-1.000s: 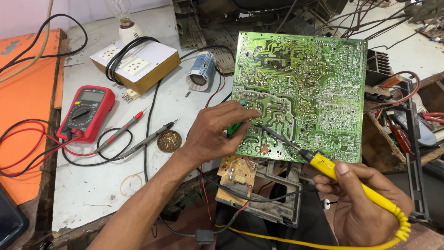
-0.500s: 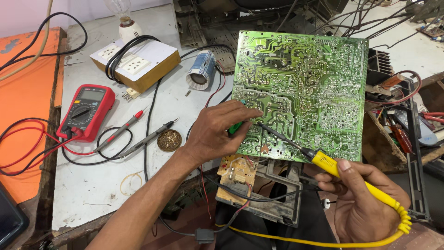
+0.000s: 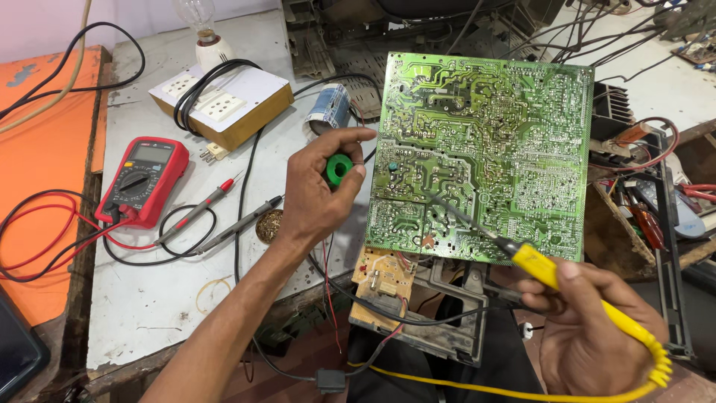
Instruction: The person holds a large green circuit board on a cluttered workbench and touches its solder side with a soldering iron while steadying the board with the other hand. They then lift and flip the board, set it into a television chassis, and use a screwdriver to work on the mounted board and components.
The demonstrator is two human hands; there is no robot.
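A large green circuit board [image 3: 485,149] stands tilted, solder side towards me, on top of an opened appliance chassis [image 3: 425,328]. My left hand [image 3: 317,198] holds a small green spool [image 3: 338,169] just off the board's left edge. My right hand [image 3: 589,336] grips a yellow-handled soldering iron [image 3: 552,276]; its dark tip [image 3: 440,205] rests on the board's lower left area. A yellow cord [image 3: 477,384] runs from the iron across the bottom.
A red multimeter [image 3: 142,179] with red and black probes lies on the white bench at left. Behind it sit a socket box [image 3: 224,104] with a bulb, a blue-white capacitor [image 3: 328,108] and a small brass tin [image 3: 268,224]. Tools and wires crowd the right side.
My left hand has lifted up and away from the board's lower edge, showing the green spool. The soldering iron tip has moved up the board a little.
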